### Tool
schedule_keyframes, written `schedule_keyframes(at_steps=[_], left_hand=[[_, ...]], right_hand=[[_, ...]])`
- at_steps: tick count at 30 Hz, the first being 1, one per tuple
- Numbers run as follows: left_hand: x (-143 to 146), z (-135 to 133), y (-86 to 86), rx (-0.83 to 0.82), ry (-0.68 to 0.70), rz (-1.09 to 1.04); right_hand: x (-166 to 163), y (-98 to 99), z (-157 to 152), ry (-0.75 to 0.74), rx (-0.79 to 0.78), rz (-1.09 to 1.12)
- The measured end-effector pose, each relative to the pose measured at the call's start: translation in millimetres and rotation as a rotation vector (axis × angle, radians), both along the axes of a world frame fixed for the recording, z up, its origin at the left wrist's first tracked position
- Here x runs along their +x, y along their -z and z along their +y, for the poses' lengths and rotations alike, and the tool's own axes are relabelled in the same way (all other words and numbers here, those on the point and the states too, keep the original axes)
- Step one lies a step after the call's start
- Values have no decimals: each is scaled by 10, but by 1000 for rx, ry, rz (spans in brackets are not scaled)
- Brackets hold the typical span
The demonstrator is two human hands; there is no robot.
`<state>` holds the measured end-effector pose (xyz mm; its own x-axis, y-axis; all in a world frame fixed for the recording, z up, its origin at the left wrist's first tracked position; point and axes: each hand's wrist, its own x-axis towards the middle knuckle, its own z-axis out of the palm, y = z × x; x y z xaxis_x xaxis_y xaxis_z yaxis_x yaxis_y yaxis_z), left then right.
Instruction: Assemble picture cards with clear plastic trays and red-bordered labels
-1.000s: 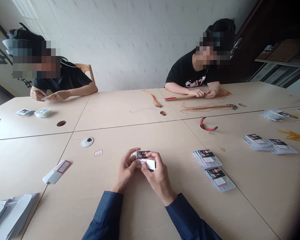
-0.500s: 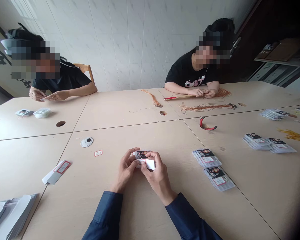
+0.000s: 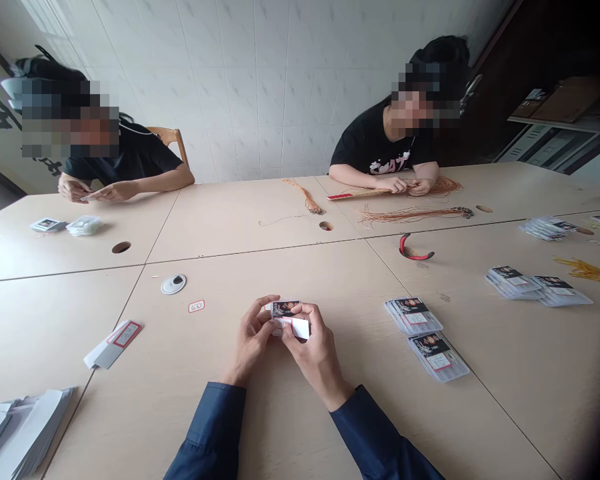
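Observation:
Over the middle of the table, my left hand is closed around the left side of a small plastic case with a black printed card. My right hand pinches a folded white paper strip across the lower front of that case, its index finger reaching the case's top right edge. A trace of red border shows on the strip beside my thumbs. Both thumbs nearly meet there and hide part of the case. Just to the right lie two overlapping stacks of similar clear cases with black cards and red-edged labels.
Left of me lie a strip with a red-edged label, a paper stack, a round white-and-black disc and a loose label. Beyond are a red curved object, orange cords and two people working across the table.

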<state>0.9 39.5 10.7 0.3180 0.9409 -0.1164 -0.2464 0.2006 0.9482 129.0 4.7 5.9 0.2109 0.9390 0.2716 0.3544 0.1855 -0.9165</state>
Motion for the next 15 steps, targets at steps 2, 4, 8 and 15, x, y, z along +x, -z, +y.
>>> schedule_keyframes(at_steps=[2,4,8,15], left_hand=[[3,-1,-1,1,0,-6],[6,-2,-6,4,0,-9],[8,-5,-21,12,-7,9],[8,-9,-34,-3,-2,1]], right_hand=[[0,1,-2,-2,0,3],[1,4,-4,-3,2,4],[3,9,-6,3,-2,4],[1,12,2,-1,-3,0]])
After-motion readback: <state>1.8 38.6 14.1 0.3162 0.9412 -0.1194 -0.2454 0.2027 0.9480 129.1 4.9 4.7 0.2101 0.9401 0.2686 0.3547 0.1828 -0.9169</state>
